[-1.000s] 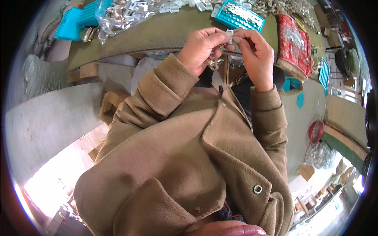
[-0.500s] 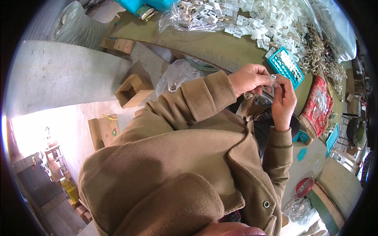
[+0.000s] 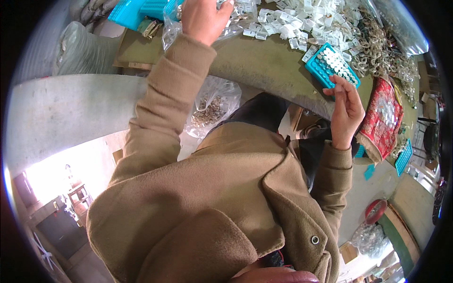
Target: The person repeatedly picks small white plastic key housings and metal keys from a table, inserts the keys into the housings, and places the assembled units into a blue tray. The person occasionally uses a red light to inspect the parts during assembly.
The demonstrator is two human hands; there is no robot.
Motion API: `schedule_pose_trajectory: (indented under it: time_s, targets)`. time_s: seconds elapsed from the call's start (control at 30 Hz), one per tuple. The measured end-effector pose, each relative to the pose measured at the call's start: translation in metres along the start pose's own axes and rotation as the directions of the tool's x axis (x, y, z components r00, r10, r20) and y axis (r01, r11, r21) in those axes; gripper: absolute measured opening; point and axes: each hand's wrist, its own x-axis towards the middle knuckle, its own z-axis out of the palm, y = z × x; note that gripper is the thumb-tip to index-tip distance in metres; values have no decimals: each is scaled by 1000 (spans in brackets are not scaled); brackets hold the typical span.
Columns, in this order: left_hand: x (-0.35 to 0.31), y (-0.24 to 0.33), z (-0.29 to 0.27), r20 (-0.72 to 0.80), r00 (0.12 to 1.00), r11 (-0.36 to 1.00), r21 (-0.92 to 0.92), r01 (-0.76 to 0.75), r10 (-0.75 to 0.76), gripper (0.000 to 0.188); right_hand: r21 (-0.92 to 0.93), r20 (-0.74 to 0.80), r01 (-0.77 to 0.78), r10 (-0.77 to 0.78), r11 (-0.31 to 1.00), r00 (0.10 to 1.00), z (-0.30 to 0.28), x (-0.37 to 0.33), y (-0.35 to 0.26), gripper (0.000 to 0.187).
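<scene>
My left hand point(image 3: 204, 21) reaches over a clear plastic bag point(image 3: 171, 29) at the table's far edge. Its thumb shows, but the picture's top edge cuts off most of its fingers, so what it holds, if anything, is hidden. At the near corner of a teal tray point(image 3: 313, 70) filled with rows of small round white pieces point(image 3: 331, 61), my right hand point(image 3: 348, 111) hovers with loosely bent fingers, apart from one another. Nothing shows between them. Beyond the tray lies a heap of small clear plastic boxes point(image 3: 302, 26).
Tangled metallic pieces point(image 3: 377, 52) lie right of the boxes, beside a red patterned cloth point(image 3: 384, 118) with clear bits on it. Teal trays point(image 3: 137, 13) sit at the far left. Below the table's edge stands a clear bag of small brownish pieces point(image 3: 210, 111). A pale board point(image 3: 71, 113) spans the left.
My hands have parted from where they met around a small piece. The left has swung far left over the clear bag; the right has stayed near the teal tray, its fingers now over the corner.
</scene>
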Motion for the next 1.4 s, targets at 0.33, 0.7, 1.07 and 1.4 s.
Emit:
schedule_pose_trajectory:
  time_s: [0.33,0.7,1.07,1.4]
  targets:
    - [-27,49,107,-18,992,973,-193,-128,127,44,-21,1,-33,33,999,999,-7,-4,2,18]
    - [-23,53,137,144,983,993,-14,115,-112,56,47,35,-65,64,997,997,-5,-8,4,21]
    - [-52,76,100,127,992,937,-344,65,-22,47,-444,299,55,90,894,950,-4,90,-43,21]
    - [-82,39,68,152,988,990,-138,41,-20,33,-955,274,257,115,145,955,71,182,20,42]
